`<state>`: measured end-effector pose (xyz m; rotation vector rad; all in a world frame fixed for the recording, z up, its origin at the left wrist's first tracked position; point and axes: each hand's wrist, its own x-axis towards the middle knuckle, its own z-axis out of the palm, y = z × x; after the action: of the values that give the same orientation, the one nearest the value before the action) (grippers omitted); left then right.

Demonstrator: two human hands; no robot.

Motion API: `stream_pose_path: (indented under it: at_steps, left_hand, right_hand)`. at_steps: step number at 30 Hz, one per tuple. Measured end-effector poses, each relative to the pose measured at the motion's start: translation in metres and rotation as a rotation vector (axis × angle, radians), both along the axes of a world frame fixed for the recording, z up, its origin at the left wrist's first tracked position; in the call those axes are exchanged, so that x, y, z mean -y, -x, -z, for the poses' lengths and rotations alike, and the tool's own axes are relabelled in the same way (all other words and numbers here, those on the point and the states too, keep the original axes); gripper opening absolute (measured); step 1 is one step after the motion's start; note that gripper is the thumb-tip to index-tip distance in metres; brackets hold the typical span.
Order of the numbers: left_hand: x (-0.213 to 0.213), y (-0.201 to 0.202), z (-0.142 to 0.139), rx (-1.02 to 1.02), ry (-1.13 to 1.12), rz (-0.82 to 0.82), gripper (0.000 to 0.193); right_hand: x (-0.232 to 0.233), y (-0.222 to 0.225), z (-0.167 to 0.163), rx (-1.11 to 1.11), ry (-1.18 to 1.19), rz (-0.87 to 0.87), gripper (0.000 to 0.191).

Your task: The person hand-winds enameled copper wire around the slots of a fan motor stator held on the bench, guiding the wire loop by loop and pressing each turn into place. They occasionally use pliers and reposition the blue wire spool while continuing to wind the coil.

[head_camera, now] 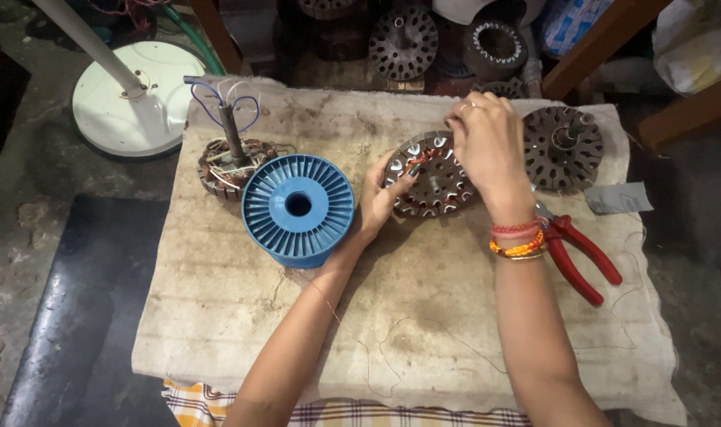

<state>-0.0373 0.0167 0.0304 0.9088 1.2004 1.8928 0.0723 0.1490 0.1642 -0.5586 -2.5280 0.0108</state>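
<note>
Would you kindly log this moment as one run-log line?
left hand: steadies stator core | right hand: fingers on its top edge | blue spool alongside | red pliers idle

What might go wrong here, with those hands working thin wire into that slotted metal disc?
1. The thin copper wire trails loose across the cloth and under the left forearm; it might snag or kink.
2. The stator disc is steadied only by the left hand while the right hand works at its slots; it may slip, and slot edges could scrape fingertips.
3. The red pliers lie by the right wrist and might get knocked.
</note>
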Motion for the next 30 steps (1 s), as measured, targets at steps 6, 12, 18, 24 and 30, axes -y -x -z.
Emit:
stream_pose_path:
  at_steps: [6, 12, 18, 24, 30]
  left_hand:
    - [0.001, -0.001, -0.004, 0.047, 0.009, 0.010, 0.040]
    - [0.002, -0.001, -0.005, 0.022, -0.040, 0.017, 0.041]
    - [0.003, -0.003, -0.009, 0.058, -0.032, 0.025, 0.043]
    - [0.003, -0.002, -0.011, 0.021, 0.016, 0.000, 0.043]
    - [0.004, 0.000, -0.008, -0.025, -0.043, 0.000, 0.040]
  right_hand:
    - [0.005, 0.011, 0.009, -0.102, -0.002, -0.049, 0.008]
    - [0.019, 0.019, 0.012, -0.154, 0.073, -0.170, 0.009]
    - [0.014, 0.005, -0.010, -0.140, 0.442, -0.204, 0.009]
    - [0.018, -0.005, -0.030, -0.111, 0.643, -0.143, 0.011]
    - [0.025, -0.005, -0.033, -0.132, 0.747, -0.184, 0.012]
